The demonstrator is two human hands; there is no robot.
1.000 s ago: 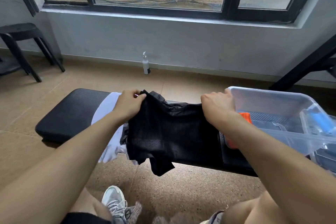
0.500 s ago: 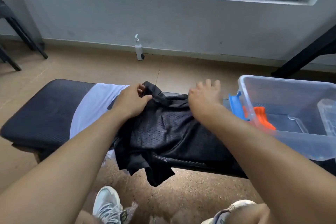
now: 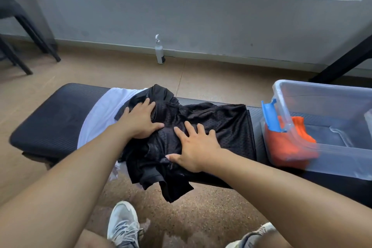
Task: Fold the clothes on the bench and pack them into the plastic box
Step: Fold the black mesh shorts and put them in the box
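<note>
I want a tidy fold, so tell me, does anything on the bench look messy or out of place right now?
Yes. The black mesh garment is bunched, and a part of it hangs off the bench front edge toward the floor. Both hands, left and right, press flat on it. A white garment lies crumpled underneath.

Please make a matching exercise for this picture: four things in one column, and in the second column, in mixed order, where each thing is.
Things
1. black mesh garment
2. orange cloth
3. white bottle
4. white garment

Places
a. on the floor by the wall
b. inside the plastic box
c. under both flat hands
d. on the bench, partly under the black clothes

Pairs: 1-c, 2-b, 3-a, 4-d
</note>
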